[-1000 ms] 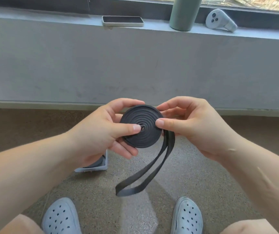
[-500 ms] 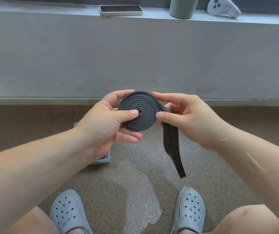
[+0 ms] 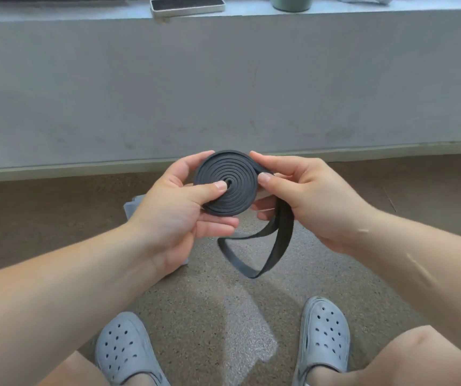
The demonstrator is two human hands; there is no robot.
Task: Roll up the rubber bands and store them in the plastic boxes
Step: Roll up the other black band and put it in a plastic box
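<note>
A black rubber band (image 3: 230, 190) is wound into a flat spiral coil held in front of me at mid-frame. My left hand (image 3: 173, 215) grips the coil, thumb pressed near its centre and fingers behind it. My right hand (image 3: 310, 199) holds the coil's right edge, where the loose tail leaves it. That unrolled tail hangs below as a short loop down to about knee height. A clear plastic box (image 3: 132, 208) stands on the floor behind my left hand, mostly hidden by it.
A grey concrete wall and ledge lie ahead, with a phone (image 3: 187, 4) and a green cup (image 3: 290, 2) on the ledge. My two feet in grey clogs (image 3: 124, 355) (image 3: 324, 332) rest on the speckled floor below.
The coil has grown by a turn or so and the hanging tail is shorter, now curled into a loop. The view has tilted downward.
</note>
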